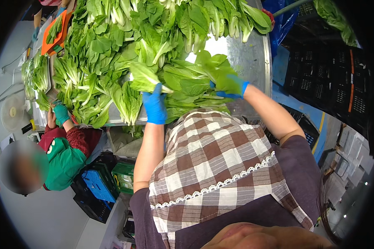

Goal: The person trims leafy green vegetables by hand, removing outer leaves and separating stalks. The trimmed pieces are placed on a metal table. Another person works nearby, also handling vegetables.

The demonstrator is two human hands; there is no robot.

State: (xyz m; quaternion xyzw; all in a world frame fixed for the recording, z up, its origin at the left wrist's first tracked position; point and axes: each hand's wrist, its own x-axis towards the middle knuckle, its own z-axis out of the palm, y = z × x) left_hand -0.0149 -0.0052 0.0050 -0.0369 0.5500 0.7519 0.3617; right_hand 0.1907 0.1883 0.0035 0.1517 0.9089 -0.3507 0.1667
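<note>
My left hand (155, 107), in a blue glove, grips a leafy green plant (143, 76) near its pale stem end, the thumb lying along it. Blurred by motion, my right hand (235, 88), also gloved in blue, holds some broad green leaves (219, 73) at the right of the pile. Between the two hands, more loose leafy greens (187, 82) lie on the metal table (252, 59), close against my checked apron. Just left of my left hand rests another leafy head (128, 102) with its white stems towards me. The leaves partly hide my right fingers.
A large heap of leafy greens (112, 40) covers the table's far and left parts. At left, a co-worker's gloved hand (61, 112) handles greens near an orange scale (54, 35). Stacked black crates (327, 81) stand right of the table; a blue crate (98, 185) sits lower left.
</note>
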